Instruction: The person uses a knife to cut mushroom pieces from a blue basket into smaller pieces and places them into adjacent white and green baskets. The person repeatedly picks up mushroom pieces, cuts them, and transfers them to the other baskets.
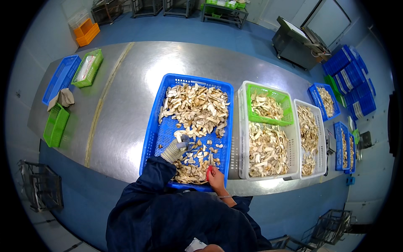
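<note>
A large blue perforated plastic crate [230,104] lies before me on the steel table. Sliced dried mushrooms [198,107] are heaped across its far half, with a smaller pile [190,172] at the near end. My left hand [175,149], in a striped knit glove, pinches a pale mushroom slice [178,134] over the crate's middle. Bare apart from a band at the wrist, my right hand [216,180] is closed around the red handles of scissors [209,171] near the crate's near right side. Their blades point away from me, above loose mushroom pieces.
Right of the crate stand white crates [297,151] of mushroom slices, one bearing a green basket [270,121]. Farther right are smaller blue crates [337,145]. At the table's left lie a blue tray [61,77], green baskets [56,126] and a brown cloth or bag [64,97].
</note>
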Demonstrator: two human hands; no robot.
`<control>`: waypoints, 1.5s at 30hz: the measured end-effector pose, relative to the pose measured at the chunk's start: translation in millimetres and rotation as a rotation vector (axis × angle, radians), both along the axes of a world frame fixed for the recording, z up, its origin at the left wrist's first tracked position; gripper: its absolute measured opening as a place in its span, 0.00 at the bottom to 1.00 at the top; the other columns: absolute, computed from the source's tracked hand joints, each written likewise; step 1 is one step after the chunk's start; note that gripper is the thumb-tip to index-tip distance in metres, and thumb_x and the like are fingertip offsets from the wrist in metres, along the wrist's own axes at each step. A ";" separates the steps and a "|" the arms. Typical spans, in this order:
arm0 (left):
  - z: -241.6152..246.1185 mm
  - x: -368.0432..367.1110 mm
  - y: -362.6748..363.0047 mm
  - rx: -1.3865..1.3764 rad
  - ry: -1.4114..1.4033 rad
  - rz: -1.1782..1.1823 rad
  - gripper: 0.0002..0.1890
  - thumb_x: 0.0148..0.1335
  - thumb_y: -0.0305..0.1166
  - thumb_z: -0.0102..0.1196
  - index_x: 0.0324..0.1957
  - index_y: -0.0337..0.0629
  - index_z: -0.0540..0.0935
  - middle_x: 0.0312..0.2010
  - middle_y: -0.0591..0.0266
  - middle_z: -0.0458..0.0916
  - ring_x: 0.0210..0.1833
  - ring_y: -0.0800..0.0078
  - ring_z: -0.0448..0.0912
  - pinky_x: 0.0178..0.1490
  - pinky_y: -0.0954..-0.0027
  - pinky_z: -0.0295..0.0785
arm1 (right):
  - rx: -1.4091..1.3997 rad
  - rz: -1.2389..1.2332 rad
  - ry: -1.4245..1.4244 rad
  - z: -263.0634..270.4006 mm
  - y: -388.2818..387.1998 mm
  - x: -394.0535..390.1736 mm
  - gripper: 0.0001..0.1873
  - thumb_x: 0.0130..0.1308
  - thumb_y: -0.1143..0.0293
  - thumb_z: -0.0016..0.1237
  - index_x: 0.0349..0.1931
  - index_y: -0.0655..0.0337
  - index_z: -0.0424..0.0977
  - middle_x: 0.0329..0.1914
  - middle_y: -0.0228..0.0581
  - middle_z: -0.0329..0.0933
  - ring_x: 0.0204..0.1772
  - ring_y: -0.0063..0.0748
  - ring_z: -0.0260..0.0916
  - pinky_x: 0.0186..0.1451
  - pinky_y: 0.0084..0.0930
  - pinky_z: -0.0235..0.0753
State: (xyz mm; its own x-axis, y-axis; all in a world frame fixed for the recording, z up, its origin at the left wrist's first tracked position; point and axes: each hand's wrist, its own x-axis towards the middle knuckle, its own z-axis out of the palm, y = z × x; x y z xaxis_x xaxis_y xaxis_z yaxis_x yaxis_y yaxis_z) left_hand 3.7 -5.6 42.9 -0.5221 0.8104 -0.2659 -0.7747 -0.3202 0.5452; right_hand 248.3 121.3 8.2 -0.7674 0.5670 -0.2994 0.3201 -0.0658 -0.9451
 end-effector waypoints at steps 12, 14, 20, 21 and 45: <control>7.6 17.8 9.6 -0.383 0.420 -0.100 0.21 0.55 0.22 0.59 0.53 0.38 0.74 0.43 0.65 0.76 0.47 0.73 0.76 0.52 0.69 0.72 | -0.242 0.286 -0.087 44.0 3.0 1.5 0.10 0.74 0.64 0.45 0.43 0.61 0.71 0.27 0.26 0.67 0.27 0.17 0.62 0.32 0.17 0.64; -2.4 20.5 8.6 -0.392 0.450 -0.167 0.23 0.57 0.25 0.61 0.56 0.37 0.74 0.44 0.65 0.77 0.47 0.74 0.76 0.52 0.69 0.72 | -0.250 0.321 -0.071 46.9 2.1 -1.0 0.10 0.74 0.64 0.45 0.43 0.62 0.71 0.27 0.26 0.67 0.27 0.17 0.63 0.31 0.16 0.64; 0.1 31.1 6.4 -0.318 0.374 -0.280 0.25 0.56 0.24 0.63 0.57 0.37 0.74 0.45 0.64 0.78 0.48 0.73 0.77 0.54 0.69 0.73 | -0.242 0.386 -0.093 46.6 0.8 -1.9 0.10 0.74 0.66 0.44 0.46 0.62 0.72 0.28 0.27 0.68 0.28 0.17 0.63 0.31 0.16 0.64; 8.7 33.2 6.6 -0.318 0.364 -0.303 0.25 0.56 0.24 0.63 0.57 0.37 0.74 0.45 0.64 0.79 0.48 0.73 0.77 0.54 0.70 0.73 | -0.262 0.383 -0.092 45.9 1.1 -0.4 0.10 0.74 0.67 0.44 0.46 0.63 0.72 0.28 0.27 0.68 0.28 0.17 0.62 0.31 0.16 0.64; -2.3 29.8 3.7 -0.187 0.182 -0.340 0.26 0.58 0.26 0.60 0.59 0.37 0.71 0.43 0.65 0.78 0.48 0.76 0.76 0.51 0.74 0.72 | -0.364 0.153 -0.091 53.5 0.5 10.0 0.14 0.71 0.60 0.49 0.39 0.64 0.74 0.24 0.31 0.72 0.23 0.21 0.69 0.27 0.19 0.66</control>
